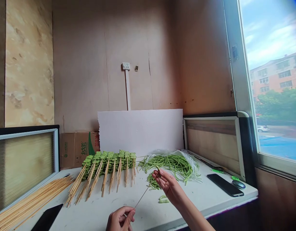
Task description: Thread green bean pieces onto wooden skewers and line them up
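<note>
The left hand (120, 219) is pinching a thin bamboo skewer (146, 192) near its blunt end, with the fingers curled closed around the wood. The right hand (169, 186) is half open and palm up, its fingers curving toward the skewer's far tip, where a short green bean piece (158, 167) is sitting; whether they are gripping it, I cannot tell. Both hands are hanging above a white table (109, 211).

The slender, pointed skewer could prick the right palm if it is pushed carelessly. The soft, smooth bean could split or slip if it is forced off-centre, and sideways pressure could bend or snap the thin wood.

Just beyond the hands, a loose heap of cut beans (152, 183) is lying beside a tangled bunch of long, thin beans (169, 164) on a crinkled plastic bag (191, 163). To the left, a row of skewers packed with beans (109, 162) is lying with bare wooden ends pointing toward the person, and a pile of plain skewers (29, 195) is spreading across the table's corner.
</note>
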Action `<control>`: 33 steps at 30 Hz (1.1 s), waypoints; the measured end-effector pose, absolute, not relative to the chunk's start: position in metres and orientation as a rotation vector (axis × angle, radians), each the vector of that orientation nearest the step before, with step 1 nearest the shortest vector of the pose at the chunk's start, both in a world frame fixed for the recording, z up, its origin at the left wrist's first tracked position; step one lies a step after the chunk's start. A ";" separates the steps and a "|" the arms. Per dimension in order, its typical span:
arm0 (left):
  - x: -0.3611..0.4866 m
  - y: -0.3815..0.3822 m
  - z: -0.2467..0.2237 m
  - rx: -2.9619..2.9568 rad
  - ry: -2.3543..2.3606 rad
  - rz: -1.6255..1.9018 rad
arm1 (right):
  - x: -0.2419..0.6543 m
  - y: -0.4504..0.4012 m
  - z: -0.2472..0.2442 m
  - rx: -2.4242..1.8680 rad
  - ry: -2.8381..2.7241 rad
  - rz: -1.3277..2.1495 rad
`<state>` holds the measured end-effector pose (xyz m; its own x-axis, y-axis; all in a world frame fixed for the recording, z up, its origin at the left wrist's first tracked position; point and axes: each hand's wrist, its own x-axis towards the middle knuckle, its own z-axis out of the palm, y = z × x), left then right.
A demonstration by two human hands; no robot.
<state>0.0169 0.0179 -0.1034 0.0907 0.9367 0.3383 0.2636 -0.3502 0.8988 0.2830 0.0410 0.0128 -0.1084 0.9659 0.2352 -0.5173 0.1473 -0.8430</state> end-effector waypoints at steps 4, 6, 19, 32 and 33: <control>0.019 0.009 -0.096 1.758 1.210 1.353 | 0.283 0.042 0.014 -0.599 -1.007 1.362; 0.019 0.003 -0.089 1.784 1.228 1.380 | 0.283 0.041 0.015 -0.609 -1.038 1.329; 0.005 -0.006 -0.081 2.004 1.311 1.534 | 0.277 0.036 0.015 -0.587 -1.111 1.267; -0.006 -0.004 -0.077 2.100 1.424 1.564 | 0.271 0.032 0.014 -0.593 -1.116 1.334; -0.005 -0.004 -0.076 2.095 1.418 1.571 | 0.271 0.031 0.015 -0.589 -1.110 1.334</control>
